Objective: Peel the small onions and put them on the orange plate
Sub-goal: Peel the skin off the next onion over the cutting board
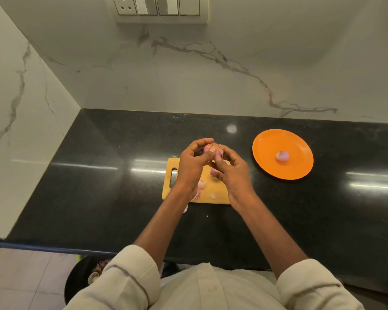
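Observation:
Above the wooden cutting board [213,191], my left hand [192,164] and my right hand [232,171] together hold a small pink onion [213,149] with papery orange skin partly lifted off. Fingertips of both hands pinch it. One peeled onion [282,156] lies in the middle of the orange plate [267,144], to the right of the board. Another pink onion [213,171] shows under my right hand's fingers; I cannot tell whether that hand holds it or it lies on the board. Peel scraps [200,184] lie on the board.
The black counter [112,193] runs along a white marble wall, with a corner wall at the left. A dark bin [83,278] holding scraps stands on the floor below the counter edge. A small peel scrap [185,208] lies just off the board.

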`<state>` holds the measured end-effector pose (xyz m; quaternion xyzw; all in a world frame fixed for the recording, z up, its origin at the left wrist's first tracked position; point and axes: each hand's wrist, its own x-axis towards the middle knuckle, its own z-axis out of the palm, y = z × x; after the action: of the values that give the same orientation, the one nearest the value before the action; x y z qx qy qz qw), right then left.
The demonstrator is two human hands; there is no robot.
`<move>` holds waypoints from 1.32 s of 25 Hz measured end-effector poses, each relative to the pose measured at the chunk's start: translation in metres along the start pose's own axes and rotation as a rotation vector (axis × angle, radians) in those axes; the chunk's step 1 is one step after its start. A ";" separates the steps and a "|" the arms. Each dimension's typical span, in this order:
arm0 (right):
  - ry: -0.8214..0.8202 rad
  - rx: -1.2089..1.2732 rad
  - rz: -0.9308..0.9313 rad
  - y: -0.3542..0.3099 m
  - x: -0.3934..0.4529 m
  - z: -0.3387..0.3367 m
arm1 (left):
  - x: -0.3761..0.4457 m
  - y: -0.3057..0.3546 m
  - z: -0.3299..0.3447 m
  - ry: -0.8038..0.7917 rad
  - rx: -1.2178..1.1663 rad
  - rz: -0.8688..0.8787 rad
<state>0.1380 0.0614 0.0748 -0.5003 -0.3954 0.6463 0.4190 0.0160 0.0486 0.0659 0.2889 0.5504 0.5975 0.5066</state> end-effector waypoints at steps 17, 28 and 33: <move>-0.159 0.228 0.007 0.001 -0.010 -0.011 | -0.019 0.007 -0.001 0.140 -0.076 -0.035; -0.078 -0.191 -0.210 0.002 -0.018 -0.012 | -0.029 0.007 -0.007 0.012 -0.101 -0.066; -0.067 -0.106 -0.179 0.005 -0.018 -0.010 | -0.024 0.002 -0.010 0.153 -0.265 -0.190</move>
<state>0.1500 0.0442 0.0743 -0.4624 -0.4862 0.6007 0.4346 0.0142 0.0227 0.0707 0.1202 0.5285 0.6346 0.5509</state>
